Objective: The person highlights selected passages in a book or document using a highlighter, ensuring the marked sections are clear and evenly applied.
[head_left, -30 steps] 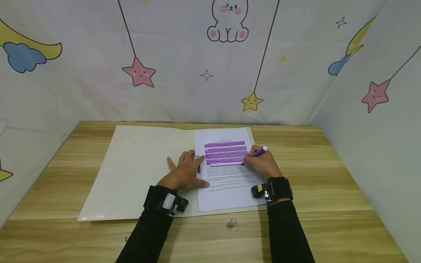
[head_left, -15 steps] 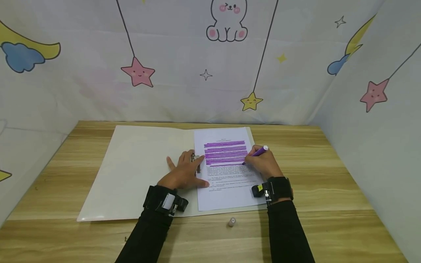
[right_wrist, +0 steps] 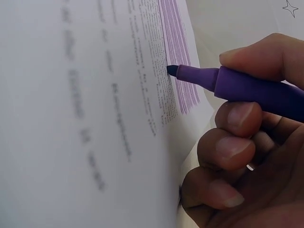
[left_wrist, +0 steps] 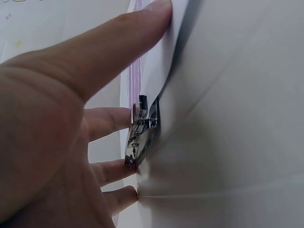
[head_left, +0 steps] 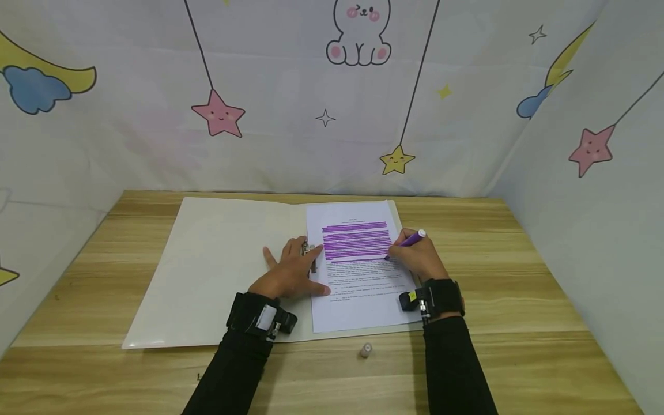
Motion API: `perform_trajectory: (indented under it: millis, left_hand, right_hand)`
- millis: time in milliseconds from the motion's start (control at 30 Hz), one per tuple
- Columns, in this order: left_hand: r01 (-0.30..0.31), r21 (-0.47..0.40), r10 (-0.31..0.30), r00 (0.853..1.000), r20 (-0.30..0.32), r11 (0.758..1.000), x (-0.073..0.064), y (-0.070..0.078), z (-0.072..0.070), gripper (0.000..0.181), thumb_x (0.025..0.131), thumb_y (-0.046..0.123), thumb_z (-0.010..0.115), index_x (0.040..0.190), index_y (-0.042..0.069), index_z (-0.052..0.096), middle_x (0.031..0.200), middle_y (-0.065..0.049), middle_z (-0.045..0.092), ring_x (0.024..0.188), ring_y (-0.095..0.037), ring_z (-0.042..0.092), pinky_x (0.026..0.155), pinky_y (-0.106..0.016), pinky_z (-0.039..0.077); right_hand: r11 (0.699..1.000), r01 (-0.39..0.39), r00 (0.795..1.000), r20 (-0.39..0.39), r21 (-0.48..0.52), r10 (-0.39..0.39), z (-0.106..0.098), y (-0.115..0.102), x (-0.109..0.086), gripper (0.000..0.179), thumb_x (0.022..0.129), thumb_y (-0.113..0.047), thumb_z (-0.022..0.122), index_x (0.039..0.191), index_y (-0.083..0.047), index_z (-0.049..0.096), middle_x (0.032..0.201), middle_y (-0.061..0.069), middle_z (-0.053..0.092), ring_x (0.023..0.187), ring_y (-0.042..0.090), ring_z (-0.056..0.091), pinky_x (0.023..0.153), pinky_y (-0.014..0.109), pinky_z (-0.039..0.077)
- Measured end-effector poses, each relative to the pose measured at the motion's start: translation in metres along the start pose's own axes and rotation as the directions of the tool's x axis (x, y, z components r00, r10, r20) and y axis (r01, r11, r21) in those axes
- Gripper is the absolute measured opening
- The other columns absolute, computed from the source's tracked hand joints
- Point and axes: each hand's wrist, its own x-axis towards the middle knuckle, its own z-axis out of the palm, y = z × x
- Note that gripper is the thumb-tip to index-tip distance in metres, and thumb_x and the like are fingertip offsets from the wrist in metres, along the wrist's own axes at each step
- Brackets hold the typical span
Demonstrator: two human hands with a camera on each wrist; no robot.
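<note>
My right hand (head_left: 419, 256) pinches a purple highlighter (right_wrist: 237, 85), its dark chisel tip down at a line of print on the white sheet (head_left: 358, 317). Purple strokes (head_left: 357, 241) cover the upper lines of text; plain black print runs below them. The sheet lies on the right half of an opened white folder (head_left: 218, 259). My left hand (head_left: 290, 274) is spread over the folder's middle, thumb on the sheet's left margin. Its other fingers reach around the metal clip (left_wrist: 140, 133) at the fold, which the hand partly hides in the head view.
The highlighter's cap (head_left: 366, 350) stands on the wooden table (head_left: 519, 357) in front of the folder. A white cloth backdrop (head_left: 280, 150) with stars and a bear closes off the back and sides.
The right hand and highlighter have slid slightly to the right along the text line, lengthening the lowest purple stroke. The left hand stays in place.
</note>
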Motion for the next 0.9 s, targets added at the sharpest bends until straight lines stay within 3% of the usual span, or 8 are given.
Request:
perform_trajectory:
  millis: [900]
  left_hand:
    - [0.001, 0.009, -0.001, 1.0, 0.001, 1.0, 0.0008, 0.0006, 0.0006, 0.098, 0.077, 0.052, 0.084, 0.157, 0.022, 0.038, 0.162, -0.019, 0.015, 0.148, -0.041, 0.01, 0.102, -0.078, -0.011]
  right_hand:
    - [1.0, -0.031, 1.0, -0.003, -0.005, 0.031, -0.0075, 0.0042, 0.0034, 0.018, 0.081, -0.009, 0.073, 0.081, -0.005, 0.055, 0.085, 0.01, 0.055, 0.073, 0.023, 0.044, 0.055, 0.031, 0.03]
